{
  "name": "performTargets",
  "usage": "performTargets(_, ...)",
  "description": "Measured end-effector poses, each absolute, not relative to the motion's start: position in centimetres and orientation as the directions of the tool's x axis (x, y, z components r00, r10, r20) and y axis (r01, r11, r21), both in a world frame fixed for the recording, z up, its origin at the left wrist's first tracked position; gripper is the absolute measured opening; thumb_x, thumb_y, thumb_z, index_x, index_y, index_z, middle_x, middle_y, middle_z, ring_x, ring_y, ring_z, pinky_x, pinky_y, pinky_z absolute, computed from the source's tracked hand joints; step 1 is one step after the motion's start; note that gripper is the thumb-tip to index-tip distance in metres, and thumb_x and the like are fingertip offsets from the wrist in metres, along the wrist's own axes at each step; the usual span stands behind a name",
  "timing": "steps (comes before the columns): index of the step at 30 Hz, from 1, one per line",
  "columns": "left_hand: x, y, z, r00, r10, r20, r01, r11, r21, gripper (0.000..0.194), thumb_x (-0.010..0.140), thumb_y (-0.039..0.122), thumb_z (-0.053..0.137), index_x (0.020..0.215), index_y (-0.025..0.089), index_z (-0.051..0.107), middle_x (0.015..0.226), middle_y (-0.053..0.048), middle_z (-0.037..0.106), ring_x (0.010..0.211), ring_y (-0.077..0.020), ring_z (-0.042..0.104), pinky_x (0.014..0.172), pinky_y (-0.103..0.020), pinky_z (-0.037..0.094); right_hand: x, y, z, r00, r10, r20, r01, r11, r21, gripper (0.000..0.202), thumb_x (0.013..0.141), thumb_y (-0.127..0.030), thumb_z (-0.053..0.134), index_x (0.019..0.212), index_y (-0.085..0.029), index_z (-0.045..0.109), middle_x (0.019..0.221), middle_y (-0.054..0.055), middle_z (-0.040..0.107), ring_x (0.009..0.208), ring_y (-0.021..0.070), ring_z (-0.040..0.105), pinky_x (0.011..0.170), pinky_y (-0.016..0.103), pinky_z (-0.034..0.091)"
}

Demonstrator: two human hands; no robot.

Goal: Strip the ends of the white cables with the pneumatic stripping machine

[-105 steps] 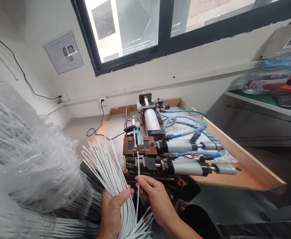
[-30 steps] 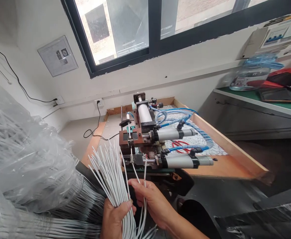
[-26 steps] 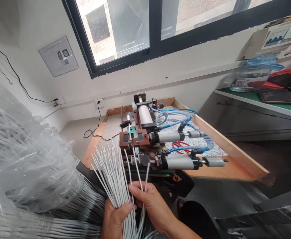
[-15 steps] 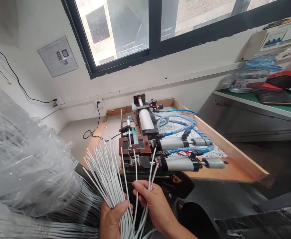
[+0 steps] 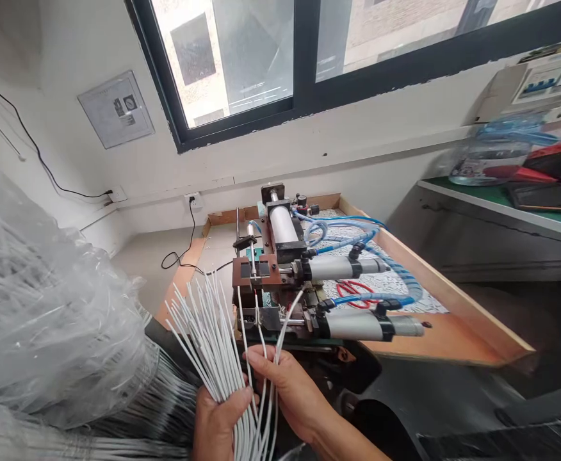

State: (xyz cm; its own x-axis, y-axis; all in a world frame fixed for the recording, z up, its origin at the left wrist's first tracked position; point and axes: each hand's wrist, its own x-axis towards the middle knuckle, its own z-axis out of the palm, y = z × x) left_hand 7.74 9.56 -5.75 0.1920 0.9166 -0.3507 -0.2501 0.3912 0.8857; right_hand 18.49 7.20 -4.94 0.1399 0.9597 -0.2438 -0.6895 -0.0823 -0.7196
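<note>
My left hand (image 5: 223, 416) is closed around a thick bundle of white cables (image 5: 211, 349), their ends fanned out upward. Beside it, my right hand (image 5: 285, 384) grips a few separate white cables (image 5: 284, 330) between thumb and fingers. One single cable (image 5: 262, 336) runs up from the right hand into the front jaws of a pneumatic wire-stripping machine (image 5: 256, 272). A bit of reddish core shows near that cable's upper end, between the front and rear jaw blocks. The lower ends of the cables run out of view.
Clear plastic bags (image 5: 69, 301) of more cables fill the left side. Air cylinders (image 5: 357, 324) and blue hoses (image 5: 400, 269) extend right inside a wooden-edged tray (image 5: 492, 336). At far right, a green-topped table (image 5: 496, 195) carries a plastic jug (image 5: 494, 157) and a phone (image 5: 544, 196).
The machine's jaws have closed around the single cable, and the rear block has drawn back from the front one. My right hand has shifted slightly left. The camera view has turned a little.
</note>
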Motion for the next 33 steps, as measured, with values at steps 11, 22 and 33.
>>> performTargets(11,7.1,10.0,-6.9,0.212,0.922,-0.324,-0.197,0.365,0.91,0.023,0.045,0.02,0.069,0.067,0.013,0.064,0.054,-0.005,0.066,0.054,-0.0203,0.059,0.058,-0.033,0.043,18.4,5.9,-6.3,0.456,0.849,-0.267,-0.548,0.032,-0.836,0.025,0.068,-0.037,0.059,0.063,-0.014,0.055,0.057,0.0,0.052,0.048,0.0077,0.039,0.046,0.02,0.03)
performTargets(22,7.4,9.7,-5.8,0.194,0.911,-0.365,-0.201,0.401,0.894,0.022,0.042,0.019,0.07,0.063,0.015,0.064,0.055,-0.003,0.066,0.052,-0.0197,0.059,0.056,-0.031,0.043,19.1,7.0,-5.4,0.317,0.888,-0.333,-0.705,-0.014,-0.709,0.021,0.065,-0.034,0.062,0.065,-0.013,0.06,0.048,-0.005,0.042,0.043,0.0049,0.033,0.043,0.017,0.027)
performTargets(33,7.3,9.6,-5.8,0.188,0.895,-0.405,-0.235,0.441,0.866,0.023,0.042,0.021,0.071,0.063,0.015,0.062,0.049,-0.001,0.063,0.047,-0.0178,0.057,0.051,-0.03,0.042,18.2,6.1,-6.0,0.339,0.895,-0.29,-0.588,-0.038,-0.808,0.025,0.064,-0.038,0.062,0.064,-0.013,0.061,0.052,-0.002,0.048,0.046,0.0068,0.037,0.047,0.02,0.031)
